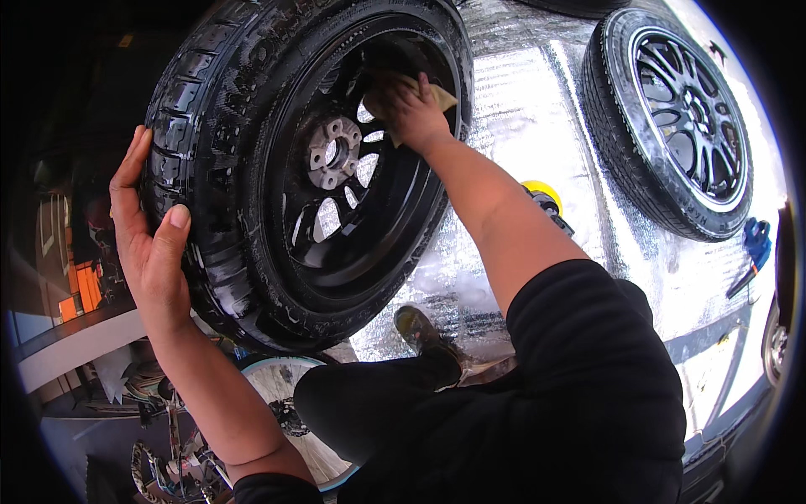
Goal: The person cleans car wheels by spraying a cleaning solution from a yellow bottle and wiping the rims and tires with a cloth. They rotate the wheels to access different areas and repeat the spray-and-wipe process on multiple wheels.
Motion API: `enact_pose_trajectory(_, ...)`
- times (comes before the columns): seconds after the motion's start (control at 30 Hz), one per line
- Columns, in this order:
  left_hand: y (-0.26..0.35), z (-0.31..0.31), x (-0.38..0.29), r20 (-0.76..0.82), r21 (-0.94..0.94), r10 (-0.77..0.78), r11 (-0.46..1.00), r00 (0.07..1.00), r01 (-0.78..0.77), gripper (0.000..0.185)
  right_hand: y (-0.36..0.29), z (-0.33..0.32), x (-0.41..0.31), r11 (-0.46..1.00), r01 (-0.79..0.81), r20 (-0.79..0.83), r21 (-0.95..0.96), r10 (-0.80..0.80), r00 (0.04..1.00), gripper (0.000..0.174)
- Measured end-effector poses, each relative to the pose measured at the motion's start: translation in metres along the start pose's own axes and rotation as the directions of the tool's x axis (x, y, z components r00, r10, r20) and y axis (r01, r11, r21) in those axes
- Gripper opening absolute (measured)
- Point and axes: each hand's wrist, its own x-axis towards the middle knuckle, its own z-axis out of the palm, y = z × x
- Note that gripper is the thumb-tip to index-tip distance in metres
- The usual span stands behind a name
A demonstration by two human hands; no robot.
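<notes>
A wet black car tire [217, 145] on a black alloy wheel stands tilted before me, its inner side facing me. My left hand [151, 239] rests against the tread at the left, fingers spread and holding it only from that side. Inside the wheel's barrel, at the upper right, my right hand [415, 113] presses a yellowish cloth [444, 99] onto the black rim. The cloth is partly hidden under the fingers. The grey hub face [335, 153] with its bolt holes shows left of that hand.
A second wheel with its tire [667, 123] lies at the upper right on a silvery reflective sheet [529, 120]. A tool with a yellow round pad [543, 194] is partly behind my right arm. Farther right is a blue tool [755, 242]. A bicycle wheel [327, 453] is below.
</notes>
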Motion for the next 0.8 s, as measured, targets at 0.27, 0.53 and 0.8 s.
enact_pose_trajectory(0.27, -0.019, -0.006, 0.014, 0.014, -0.103, -0.077, 0.992, 0.997, 0.078, 0.077, -0.206, -0.098, -0.124, 0.508, -0.47, 0.485, 0.722, 0.113, 0.867, 0.05)
enact_pose_trajectory(0.53, -0.032, -0.023, 0.061, 0.05, 0.013, -0.108, 0.994, 0.993, 0.108, 0.058, -0.174, -0.158, -0.039, -0.635, -0.048, 0.469, 0.771, 0.516, 0.716, 0.052)
enact_pose_trajectory(0.8, -0.016, -0.001, 0.054, 0.024, 0.002, -0.026, 1.0, 0.999, 0.026, 0.065, -0.137, -0.111, 0.106, 0.423, -0.314, 0.079, 0.85, 0.488, 0.869, 0.085)
